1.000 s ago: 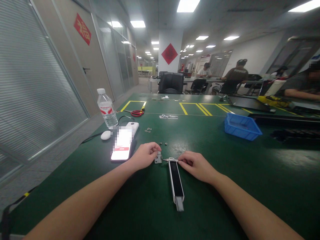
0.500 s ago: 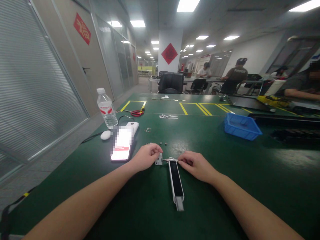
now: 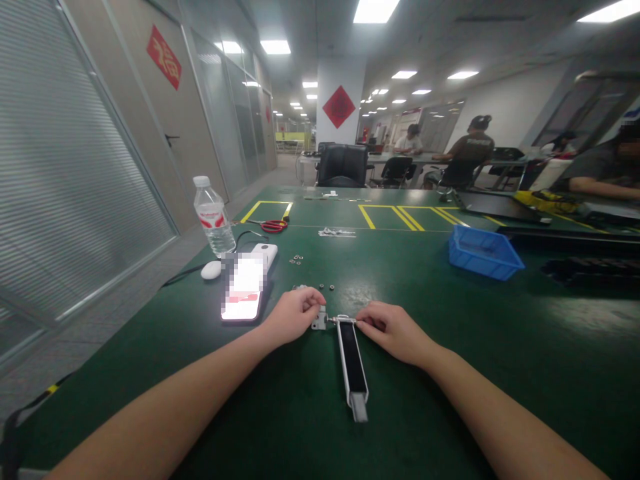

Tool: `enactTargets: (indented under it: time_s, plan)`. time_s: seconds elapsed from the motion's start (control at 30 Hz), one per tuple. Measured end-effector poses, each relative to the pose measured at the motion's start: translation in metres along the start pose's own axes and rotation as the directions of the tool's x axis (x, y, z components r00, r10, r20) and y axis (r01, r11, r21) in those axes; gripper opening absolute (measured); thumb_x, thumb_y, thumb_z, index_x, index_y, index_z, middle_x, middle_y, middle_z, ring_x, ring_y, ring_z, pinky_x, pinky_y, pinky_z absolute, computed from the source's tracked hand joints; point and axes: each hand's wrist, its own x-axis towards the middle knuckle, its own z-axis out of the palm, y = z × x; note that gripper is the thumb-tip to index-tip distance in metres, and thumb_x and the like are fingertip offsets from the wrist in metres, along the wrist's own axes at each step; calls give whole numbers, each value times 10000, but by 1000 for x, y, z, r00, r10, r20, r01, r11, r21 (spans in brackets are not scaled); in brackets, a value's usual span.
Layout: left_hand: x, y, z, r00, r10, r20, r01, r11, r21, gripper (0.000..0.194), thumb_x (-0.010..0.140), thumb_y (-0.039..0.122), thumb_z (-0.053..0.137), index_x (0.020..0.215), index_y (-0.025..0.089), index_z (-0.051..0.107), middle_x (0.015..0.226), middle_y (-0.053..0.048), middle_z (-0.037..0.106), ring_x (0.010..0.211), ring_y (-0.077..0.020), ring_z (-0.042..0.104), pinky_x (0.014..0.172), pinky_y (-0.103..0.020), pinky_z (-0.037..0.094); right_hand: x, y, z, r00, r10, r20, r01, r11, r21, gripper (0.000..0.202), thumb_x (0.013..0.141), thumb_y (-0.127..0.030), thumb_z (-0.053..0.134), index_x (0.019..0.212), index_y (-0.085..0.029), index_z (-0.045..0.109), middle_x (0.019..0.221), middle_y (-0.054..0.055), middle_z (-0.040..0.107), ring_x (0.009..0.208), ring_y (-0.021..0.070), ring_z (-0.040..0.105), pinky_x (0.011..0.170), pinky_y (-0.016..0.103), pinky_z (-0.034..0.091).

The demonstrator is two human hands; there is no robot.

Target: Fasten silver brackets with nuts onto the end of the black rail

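Note:
On the green tabletop lies a long white-framed piece (image 3: 353, 363) with a black inner face and a grey tab at its near end. A thin metal shaft (image 3: 331, 320) sticks out to the left from its far end. My left hand (image 3: 297, 313) has its fingers closed on a small grey metal bracket (image 3: 319, 321) at the shaft's left end. At the far right corner of the framed piece, my right hand (image 3: 393, 327) pinches with thumb and fingers; its fingertips partly hide what they grip there.
Small nuts (image 3: 332, 288) and several washers (image 3: 297, 259) lie beyond my hands. To the left are a lit phone (image 3: 243, 303), a white mouse-like object (image 3: 211, 270) and a water bottle (image 3: 214, 220). Red-handled scissors (image 3: 275, 227) and a blue bin (image 3: 484, 253) stand farther back. People sit behind.
The metal bracket has turned or shifted very slightly under my left fingers. My right hand and the long framed piece stay where they were.

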Motion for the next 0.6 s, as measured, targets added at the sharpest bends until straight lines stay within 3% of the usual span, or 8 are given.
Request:
enactTargets:
  time_s: [0.33, 0.47, 0.6]
  plan:
    - [-1, 0, 5, 999, 39, 2, -39, 999, -36, 105, 794, 172, 517, 862, 145, 591, 679, 6, 589, 613, -109, 558, 573, -212, 450, 0, 0, 1, 1000, -7, -4, 7, 1000, -15, 140, 858, -216, 520, 858, -195, 658, 681, 5, 553, 632, 133, 505, 593, 253, 392]
    - [-3, 2, 2, 995, 89, 51, -91, 994, 56, 144, 766, 184, 552, 893, 150, 612, 598, 31, 531, 538, -97, 492, 507, -198, 384, 0, 0, 1, 1000, -8, -1, 8, 1000, -11, 141, 858, -212, 520, 863, -199, 660, 680, 4, 548, 634, 133, 505, 597, 254, 394]
    - [-3, 2, -1, 981, 176, 83, -187, 970, 155, 200, 714, 134, 584, 908, 157, 629, 721, 2, 614, 640, -124, 547, 604, -228, 423, 0, 0, 0, 1000, -6, 0, 6, 1000, -13, 143, 860, -216, 517, 860, -198, 659, 683, 4, 546, 632, 134, 508, 598, 255, 392]
